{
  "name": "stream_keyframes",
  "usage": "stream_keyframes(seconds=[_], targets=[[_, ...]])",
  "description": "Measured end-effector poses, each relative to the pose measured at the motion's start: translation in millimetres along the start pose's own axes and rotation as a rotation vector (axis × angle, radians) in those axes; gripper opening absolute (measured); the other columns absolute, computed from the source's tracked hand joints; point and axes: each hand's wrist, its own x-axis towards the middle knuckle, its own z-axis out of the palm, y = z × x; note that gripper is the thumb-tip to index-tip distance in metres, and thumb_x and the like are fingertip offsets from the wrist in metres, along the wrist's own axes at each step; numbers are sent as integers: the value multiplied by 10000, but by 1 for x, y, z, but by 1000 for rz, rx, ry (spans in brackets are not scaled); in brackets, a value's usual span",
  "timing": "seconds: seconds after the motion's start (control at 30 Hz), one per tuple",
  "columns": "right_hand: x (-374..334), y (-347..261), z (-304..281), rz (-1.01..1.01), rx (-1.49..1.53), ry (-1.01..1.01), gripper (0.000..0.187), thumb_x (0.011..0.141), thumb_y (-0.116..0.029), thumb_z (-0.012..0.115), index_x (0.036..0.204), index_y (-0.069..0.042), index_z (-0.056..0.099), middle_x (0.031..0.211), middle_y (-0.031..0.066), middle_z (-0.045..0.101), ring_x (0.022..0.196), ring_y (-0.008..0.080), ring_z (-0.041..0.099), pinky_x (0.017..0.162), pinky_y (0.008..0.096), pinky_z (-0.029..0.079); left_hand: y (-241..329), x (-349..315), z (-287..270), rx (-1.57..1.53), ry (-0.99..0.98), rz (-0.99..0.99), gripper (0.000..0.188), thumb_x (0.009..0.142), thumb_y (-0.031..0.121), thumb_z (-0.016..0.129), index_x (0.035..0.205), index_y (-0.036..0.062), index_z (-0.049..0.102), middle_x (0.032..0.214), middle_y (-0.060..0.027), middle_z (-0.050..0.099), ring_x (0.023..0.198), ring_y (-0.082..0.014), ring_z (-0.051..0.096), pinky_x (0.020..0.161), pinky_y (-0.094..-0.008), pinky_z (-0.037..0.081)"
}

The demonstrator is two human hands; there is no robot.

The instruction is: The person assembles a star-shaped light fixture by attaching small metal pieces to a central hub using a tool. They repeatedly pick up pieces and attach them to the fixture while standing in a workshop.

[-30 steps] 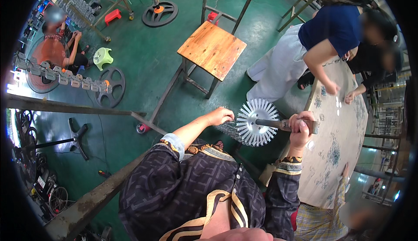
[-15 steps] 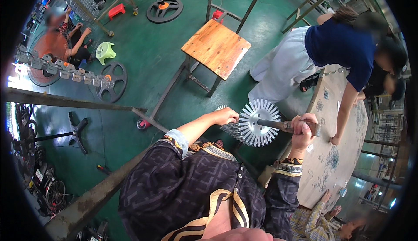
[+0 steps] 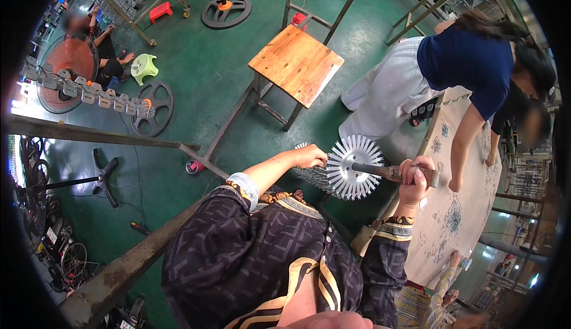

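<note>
The silver slotted disc (image 3: pixel 346 169) appears seated on the rod (image 3: pixel 372 169), gripped by the right hand (image 3: pixel 414 177) at three o'clock, while the left hand (image 3: pixel 310 156) curls at nine, any pinch hidden, remaining work unclear.

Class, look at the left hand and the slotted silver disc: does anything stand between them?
Nothing visible stands between the left hand and the slotted silver disc beside it; whether they touch is unclear.

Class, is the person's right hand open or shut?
Shut: the right hand curls its fingers around the bar at the slotted metal disc.
</note>
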Motion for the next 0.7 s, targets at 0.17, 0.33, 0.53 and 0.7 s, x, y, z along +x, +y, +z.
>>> stream_keyframes(seconds=[0.17,0.33,0.53,0.7], targets=[[0,-2,-1,16,-3,2,207,771,-191,530,808,-4,449,496,-31,311,409,74,285,471,259,328,-1,1,0,-11,-11,27,116,792,58,632,891,-3,635,826,-137,675,774,-273,653,698,-347,491],[0,-3,0,20,-8,14,216,764,-204,536,798,-7,453,500,-30,316,408,74,287,469,254,326,3,1,-3,-6,-31,27,111,790,58,630,882,-4,635,826,-137,674,773,-280,649,696,-348,488],[-1,-4,2,20,3,0,214,759,-199,537,795,-6,453,496,-34,314,408,73,286,466,253,316,15,1,-8,40,-42,35,124,785,63,632,887,-6,638,827,-137,673,771,-280,647,694,-352,484],[2,-4,1,13,16,-11,214,758,-195,537,801,-4,451,491,-36,307,407,73,283,465,255,313,8,4,-3,18,-35,34,137,774,65,639,889,-9,650,832,-141,674,777,-282,650,693,-350,483]])
